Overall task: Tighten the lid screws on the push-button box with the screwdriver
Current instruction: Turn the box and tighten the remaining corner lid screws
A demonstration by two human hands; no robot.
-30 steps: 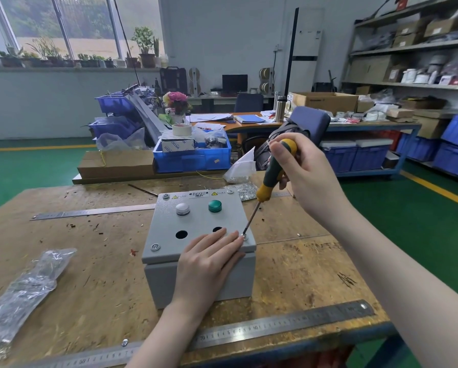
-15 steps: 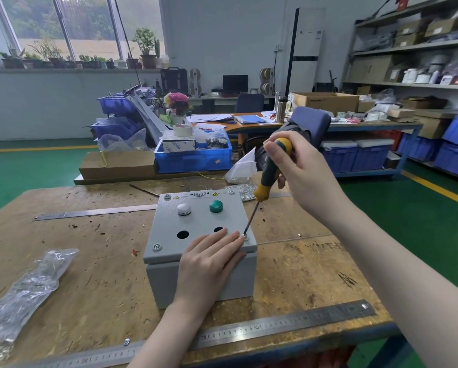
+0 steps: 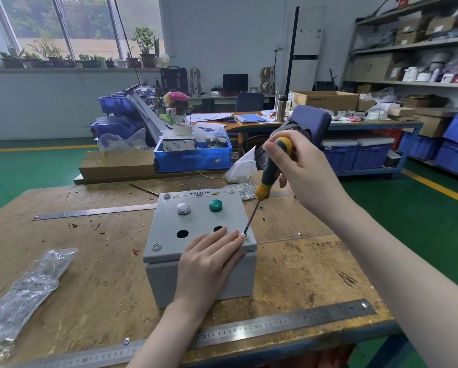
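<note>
At frame centre, the grey push-button box [image 3: 198, 235] sits on the workbench [image 3: 89, 274]. Left hand [image 3: 209, 264] presses flat on its lid; right hand [image 3: 305, 166] grips the screwdriver [image 3: 269, 176], tip in the near-right screw [image 3: 245, 235].

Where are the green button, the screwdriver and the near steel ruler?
green button [image 3: 215, 205], head view, on its domed cap.
screwdriver [image 3: 271, 170], head view, on the dark middle of its handle.
steel ruler [image 3: 289, 324], head view, on its bare flat face.
</note>
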